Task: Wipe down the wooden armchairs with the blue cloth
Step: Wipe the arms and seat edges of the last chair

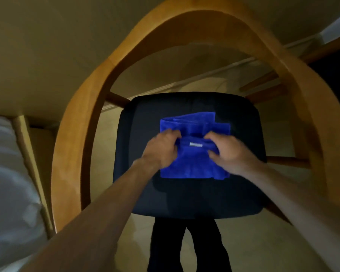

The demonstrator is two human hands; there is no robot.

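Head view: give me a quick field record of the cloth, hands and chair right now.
cloth: blue microfibre cloth, folded, lying on the dark padded seat
left hand: grips the cloth's left side at a fold
right hand: grips the cloth's right side at the same fold
chair: curved light wooden armchair frame, arching round the seat, neither hand touching it
wiping: not under way on the wood
beside chair: white bedding at left

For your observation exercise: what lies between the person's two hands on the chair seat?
In the head view, only the blue cloth, with its small pale label, lies between the left hand and right hand.
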